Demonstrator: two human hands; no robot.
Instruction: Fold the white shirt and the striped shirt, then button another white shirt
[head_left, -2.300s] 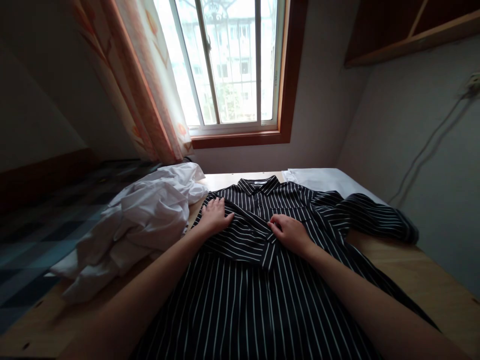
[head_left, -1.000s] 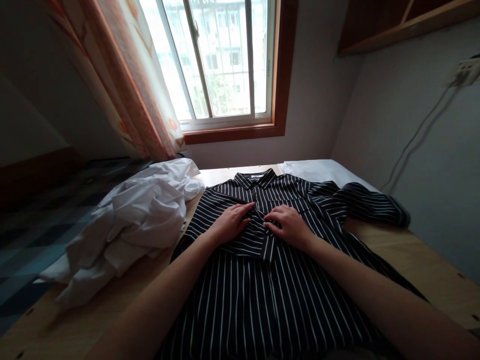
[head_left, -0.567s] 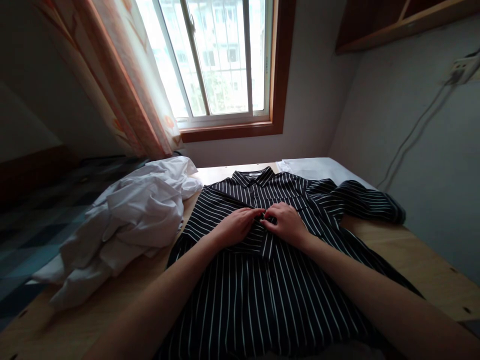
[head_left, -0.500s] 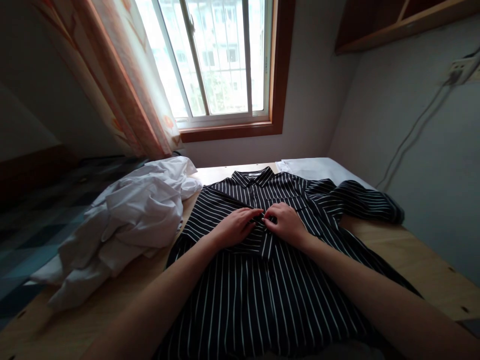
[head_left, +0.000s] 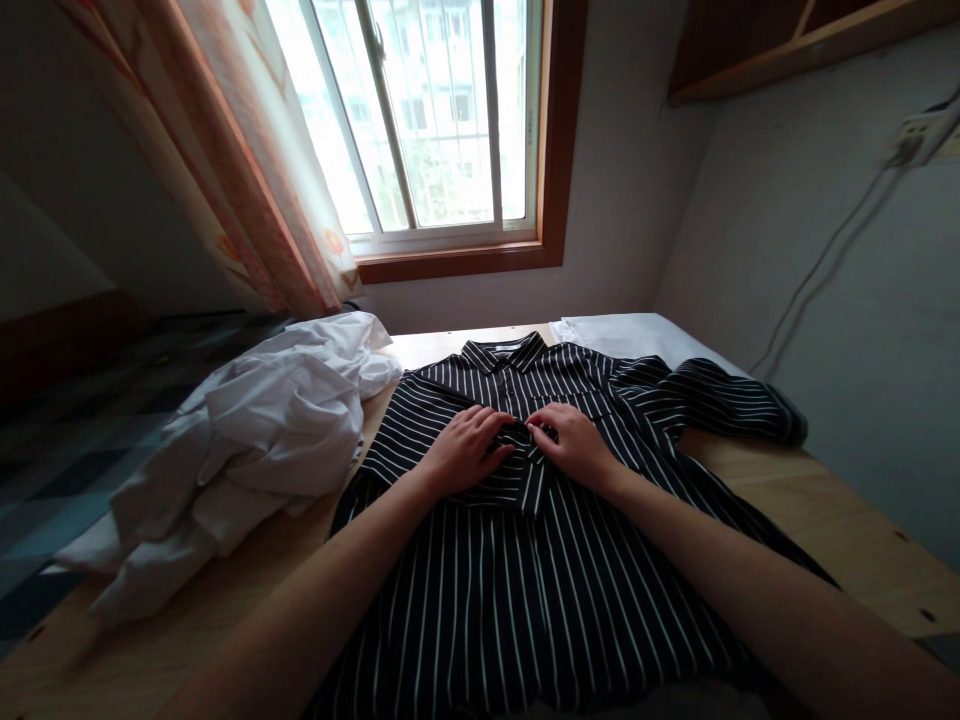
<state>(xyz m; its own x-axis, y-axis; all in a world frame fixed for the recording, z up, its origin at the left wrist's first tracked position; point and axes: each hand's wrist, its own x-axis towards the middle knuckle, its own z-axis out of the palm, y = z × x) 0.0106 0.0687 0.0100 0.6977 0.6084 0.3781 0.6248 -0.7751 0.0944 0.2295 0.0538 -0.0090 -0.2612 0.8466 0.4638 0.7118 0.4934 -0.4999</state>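
Note:
A black shirt point(head_left: 480, 590) with white stripes lies spread out, front up, its collar toward the window. Its left-hand sleeve point(head_left: 420, 420) is folded across the chest, so the cuff point(head_left: 531, 490) rests near the button line. My left hand point(head_left: 466, 450) is closed on the cuff area with bent fingers, the thumb lower than the fingertips. Close beside it, my right hand point(head_left: 574, 442) pinches the cloth at the cuff between thumb and forefinger. The exact bit of cloth between the fingertips is too small and dark to make out.
Crumpled white cloth point(head_left: 285, 410) is heaped at the left of the wooden table point(head_left: 817, 510). A flat white cloth point(head_left: 637, 332) lies at the back right. The shirt's other sleeve point(head_left: 739, 400) reaches toward the right wall. A curtain point(head_left: 262, 200) hangs beside the window point(head_left: 450, 130).
My left fingertips have drawn back slightly to the left, away from the right ones. My right hand has barely shifted, and the shirt lies as before.

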